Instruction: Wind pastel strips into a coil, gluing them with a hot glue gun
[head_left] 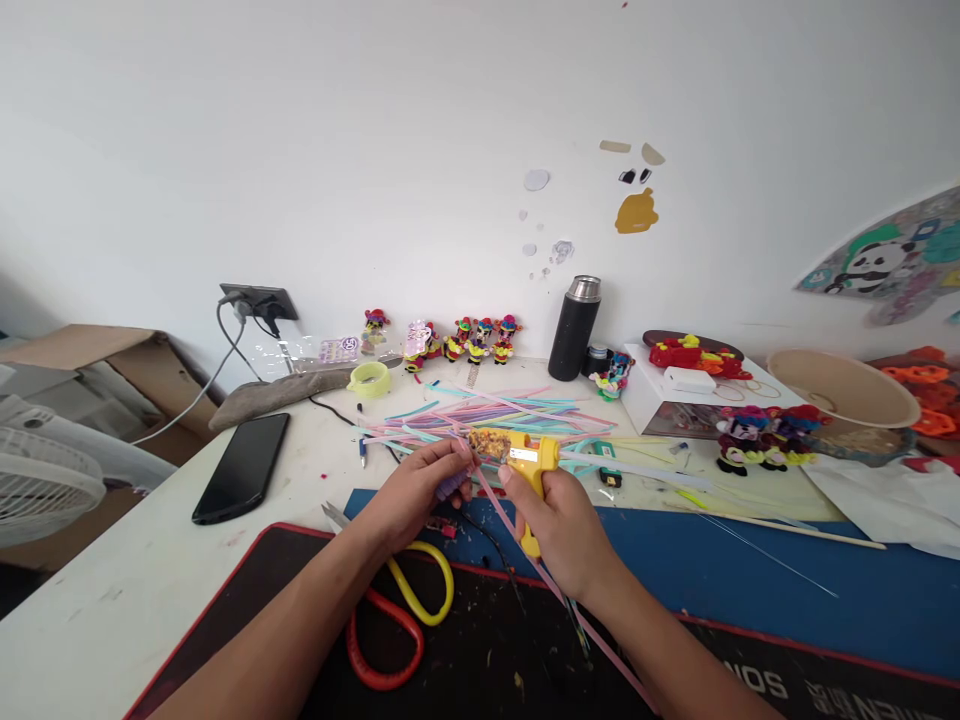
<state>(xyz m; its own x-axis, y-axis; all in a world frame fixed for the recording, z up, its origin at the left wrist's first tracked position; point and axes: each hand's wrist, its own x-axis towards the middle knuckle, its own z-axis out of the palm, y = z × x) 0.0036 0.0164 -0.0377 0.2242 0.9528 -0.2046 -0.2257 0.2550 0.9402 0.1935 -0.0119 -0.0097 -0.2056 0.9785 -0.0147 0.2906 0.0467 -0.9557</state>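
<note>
My right hand (pixel 568 530) is wrapped round the grip of a yellow hot glue gun (pixel 538 456), whose nozzle end points left toward my other hand. A clear glue stick (pixel 630 468) sticks out of the gun's back. Between the fingertips of my left hand (pixel 412 490) is a pink pipe cleaner (pixel 581 612), its long tail running down to the right beneath my right hand. A small purple fuzzy piece (pixel 451 487) shows under the left fingers, partly hidden. Scissors (pixel 450 592) with red and yellow handles lie below my left wrist on the black mat.
Loose pastel pipe cleaners (pixel 495 408) spread behind my hands. Several small figures (pixel 484 342) stand along the wall near a black thermos (pixel 575 335). A phone (pixel 244 468), yellow-green tape (pixel 370 379) and a fan (pixel 45 470) are leftward; a white box (pixel 637 395) stands right.
</note>
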